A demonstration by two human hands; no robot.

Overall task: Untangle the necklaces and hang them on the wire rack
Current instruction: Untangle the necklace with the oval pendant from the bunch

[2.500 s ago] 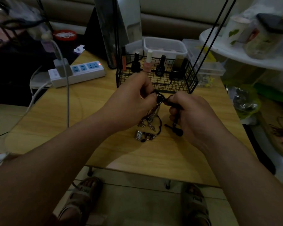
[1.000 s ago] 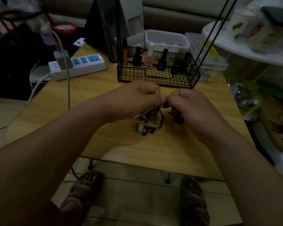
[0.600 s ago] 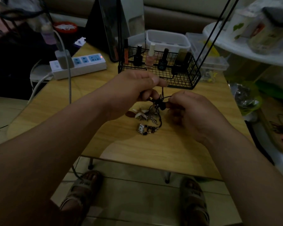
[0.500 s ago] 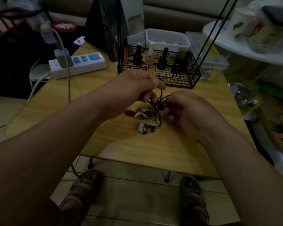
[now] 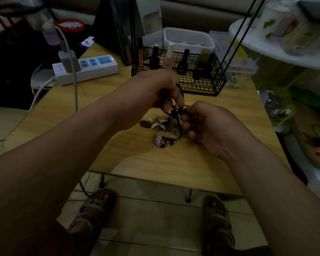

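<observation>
Since a second ago the hands have parted slightly: left hand (image 5: 158,88) and right hand (image 5: 211,125) each pinch the black cord (image 5: 175,110) of the tangled necklaces (image 5: 165,126), whose pendants lie on the table (image 5: 155,163) near the wire rack (image 5: 208,85).

Below the left hand (image 5: 155,87) and right hand (image 5: 209,126), the table (image 5: 174,163) is matt grained wood; beyond them, the basket (image 5: 207,87) is black metal wire.

The necklaces (image 5: 167,127), one dark tangled bunch partly lifted, lie near the black wire rack (image 5: 201,86).
</observation>
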